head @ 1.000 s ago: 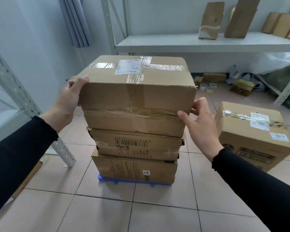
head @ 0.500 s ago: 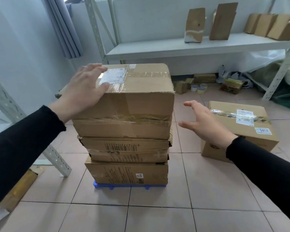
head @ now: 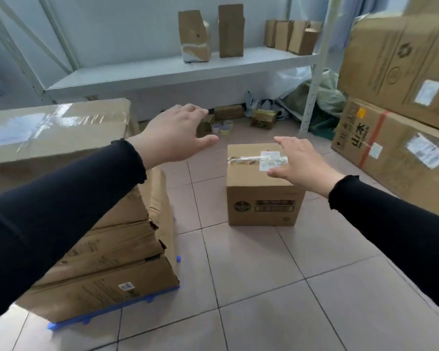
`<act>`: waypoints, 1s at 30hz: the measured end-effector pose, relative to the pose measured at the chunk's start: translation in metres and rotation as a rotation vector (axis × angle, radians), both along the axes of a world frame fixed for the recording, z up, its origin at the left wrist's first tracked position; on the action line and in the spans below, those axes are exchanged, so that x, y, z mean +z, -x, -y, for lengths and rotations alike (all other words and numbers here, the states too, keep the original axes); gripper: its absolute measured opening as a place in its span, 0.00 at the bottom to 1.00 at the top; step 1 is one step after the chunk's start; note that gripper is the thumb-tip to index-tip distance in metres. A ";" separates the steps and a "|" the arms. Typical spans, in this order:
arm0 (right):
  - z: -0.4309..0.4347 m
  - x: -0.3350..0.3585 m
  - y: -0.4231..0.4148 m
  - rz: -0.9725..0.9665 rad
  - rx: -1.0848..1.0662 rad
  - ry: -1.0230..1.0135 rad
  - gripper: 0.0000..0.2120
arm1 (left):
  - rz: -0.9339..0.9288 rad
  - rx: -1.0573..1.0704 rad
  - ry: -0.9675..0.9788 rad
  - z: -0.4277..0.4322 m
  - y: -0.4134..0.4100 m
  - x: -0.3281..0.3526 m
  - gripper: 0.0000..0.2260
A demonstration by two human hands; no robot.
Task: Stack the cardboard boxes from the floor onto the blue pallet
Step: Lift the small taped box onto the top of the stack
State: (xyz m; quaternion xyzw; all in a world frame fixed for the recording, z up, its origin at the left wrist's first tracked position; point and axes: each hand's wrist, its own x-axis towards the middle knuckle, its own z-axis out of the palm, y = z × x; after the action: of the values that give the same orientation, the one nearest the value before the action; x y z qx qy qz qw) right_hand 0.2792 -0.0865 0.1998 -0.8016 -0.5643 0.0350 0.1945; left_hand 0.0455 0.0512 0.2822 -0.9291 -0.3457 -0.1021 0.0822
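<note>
A stack of three cardboard boxes [head: 107, 252] stands on the blue pallet [head: 117, 309] at the left; its top box [head: 58, 130] is taped and labelled. A single taped cardboard box [head: 261, 196] sits on the tiled floor at centre right. My left hand [head: 174, 134] hovers open in the air to the right of the stack, touching nothing. My right hand [head: 300, 164] is open, fingers spread, just over the right top edge of the floor box; I cannot tell whether it touches it.
Large cartons [head: 401, 122] are piled at the right. A white metal shelf [head: 178, 69] along the back wall carries upright cardboard packets. Small boxes, tape rolls [head: 222, 127] and plastic bags lie under it. Bare tiles lie in front of me.
Both hands have left the stack's top box. The view has swung right, and both hands now reach towards the box on the floor, the right one above it.
</note>
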 end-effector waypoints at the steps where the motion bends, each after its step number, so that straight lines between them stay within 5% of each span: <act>1: 0.006 -0.006 -0.014 -0.007 -0.021 0.013 0.43 | -0.007 -0.014 0.018 0.003 -0.017 -0.010 0.35; 14: 0.022 -0.145 -0.143 -0.189 -0.242 0.241 0.41 | -0.142 0.128 0.369 -0.039 -0.138 -0.193 0.34; 22: -0.023 -0.233 -0.165 -0.443 -0.254 0.253 0.40 | 0.209 0.329 0.725 -0.075 -0.152 -0.266 0.28; 25: -0.041 -0.250 -0.171 -0.580 -0.244 0.193 0.35 | 0.493 0.435 0.946 -0.085 -0.162 -0.277 0.28; 30: -0.052 -0.269 -0.158 -0.959 -0.305 0.026 0.43 | 0.802 0.493 1.226 -0.080 -0.167 -0.279 0.27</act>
State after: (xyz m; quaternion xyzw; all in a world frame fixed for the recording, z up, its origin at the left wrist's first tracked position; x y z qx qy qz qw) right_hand 0.4374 -0.0340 -0.0694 -0.7711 -0.2873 0.3774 0.4248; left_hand 0.2120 0.1313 0.0032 -0.5966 -0.5406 -0.2000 -0.5584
